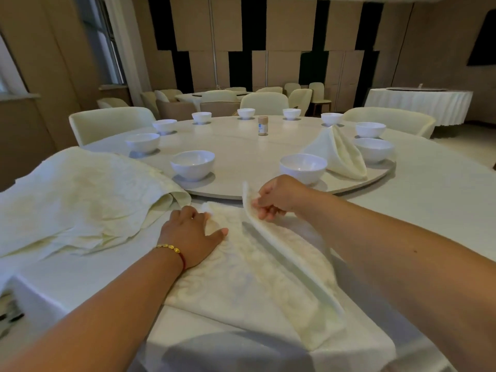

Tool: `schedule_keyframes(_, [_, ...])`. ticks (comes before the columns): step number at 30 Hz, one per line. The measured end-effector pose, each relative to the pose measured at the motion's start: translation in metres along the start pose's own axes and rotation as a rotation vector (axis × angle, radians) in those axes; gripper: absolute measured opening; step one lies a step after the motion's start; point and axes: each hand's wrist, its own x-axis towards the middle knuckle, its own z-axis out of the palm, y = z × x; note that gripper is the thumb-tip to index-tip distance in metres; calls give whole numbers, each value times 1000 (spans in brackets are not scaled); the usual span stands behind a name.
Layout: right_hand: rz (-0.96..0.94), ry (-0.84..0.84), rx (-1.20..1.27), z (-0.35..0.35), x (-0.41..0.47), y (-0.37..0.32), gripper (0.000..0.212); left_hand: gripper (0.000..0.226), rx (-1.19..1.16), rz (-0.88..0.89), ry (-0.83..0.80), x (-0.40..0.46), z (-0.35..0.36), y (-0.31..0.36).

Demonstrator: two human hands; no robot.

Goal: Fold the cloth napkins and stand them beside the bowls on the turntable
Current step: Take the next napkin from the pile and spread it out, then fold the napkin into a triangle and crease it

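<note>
A cream cloth napkin lies on the table in front of me. My left hand rests flat on its left part and presses it down. My right hand pinches the napkin's far corner and lifts the right edge up as a standing flap. On the round turntable stand several white bowls; the two nearest are a left bowl and a right bowl. One folded napkin stands on the turntable between bowls at the right.
A stack of unfolded cream napkins lies at my left on the table. A small brown-capped jar stands mid-turntable. Cream chairs ring the table; another clothed table stands at the back right.
</note>
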Motion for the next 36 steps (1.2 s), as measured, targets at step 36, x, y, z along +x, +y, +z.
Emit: schedule_keyframes(36, [99,143,-789,48,30,-8,44,39,204,-162,-298,13,-54,17])
